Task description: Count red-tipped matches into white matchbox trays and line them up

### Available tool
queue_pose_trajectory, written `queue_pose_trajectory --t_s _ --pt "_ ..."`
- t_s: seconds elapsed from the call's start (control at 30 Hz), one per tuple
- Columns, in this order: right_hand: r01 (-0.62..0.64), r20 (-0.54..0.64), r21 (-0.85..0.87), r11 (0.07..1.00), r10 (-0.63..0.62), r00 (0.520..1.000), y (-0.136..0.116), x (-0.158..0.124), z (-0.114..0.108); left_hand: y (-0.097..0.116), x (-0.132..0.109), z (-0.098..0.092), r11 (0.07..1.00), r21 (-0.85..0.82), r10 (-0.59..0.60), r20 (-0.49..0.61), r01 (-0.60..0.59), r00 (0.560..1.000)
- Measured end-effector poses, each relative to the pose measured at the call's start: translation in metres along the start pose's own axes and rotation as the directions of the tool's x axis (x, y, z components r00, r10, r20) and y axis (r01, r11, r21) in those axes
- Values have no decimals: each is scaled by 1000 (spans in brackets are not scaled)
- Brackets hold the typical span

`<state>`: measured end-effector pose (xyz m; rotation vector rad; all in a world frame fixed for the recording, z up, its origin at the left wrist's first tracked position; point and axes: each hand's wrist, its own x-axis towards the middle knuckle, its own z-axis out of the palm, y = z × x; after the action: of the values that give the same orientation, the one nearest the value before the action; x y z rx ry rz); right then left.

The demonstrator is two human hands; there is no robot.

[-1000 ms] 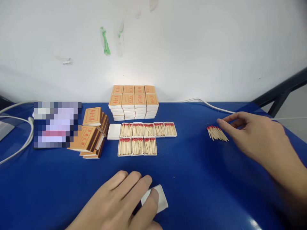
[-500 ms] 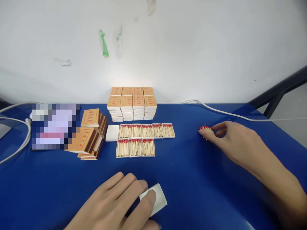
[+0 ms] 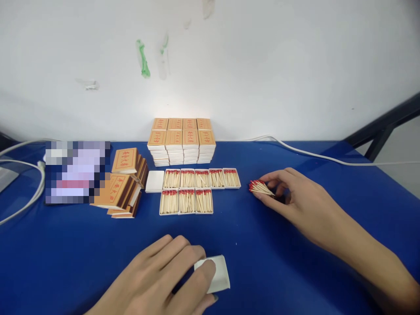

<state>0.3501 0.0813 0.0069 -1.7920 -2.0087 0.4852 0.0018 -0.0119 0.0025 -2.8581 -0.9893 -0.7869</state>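
My left hand (image 3: 164,280) holds a small white tray (image 3: 220,274) between thumb and fingers near the front of the blue table. My right hand (image 3: 292,197) grips a bunch of red-tipped matches (image 3: 260,188) at its fingertips, over the table to the right of the filled trays. Two rows of white trays full of matches (image 3: 187,202) lie side by side at the middle. At the left end of the back row sits a white tray (image 3: 154,181) that shows no matches.
Stacked orange matchboxes (image 3: 182,139) stand against the wall. More matchboxes (image 3: 116,190) are piled at the left, beside a blurred phone-like device (image 3: 77,170). A white cable (image 3: 305,153) runs along the back right of the blue table (image 3: 256,271).
My right hand has moved left with the matches, towards the filled trays. In my left hand the white tray has turned slightly and shifted a little to the right.
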Motion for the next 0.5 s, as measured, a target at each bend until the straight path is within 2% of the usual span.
queue_pose_trajectory --t_s 0.23,0.5 --pt "83 -25 -48 995 -85 996 2 -4 -4 3 2 -1 999 6 -35 -25 35 999" --pt "147 -98 -169 975 -165 981 -17 -12 -1 2 1 0 998 -50 -47 -12 46 999"
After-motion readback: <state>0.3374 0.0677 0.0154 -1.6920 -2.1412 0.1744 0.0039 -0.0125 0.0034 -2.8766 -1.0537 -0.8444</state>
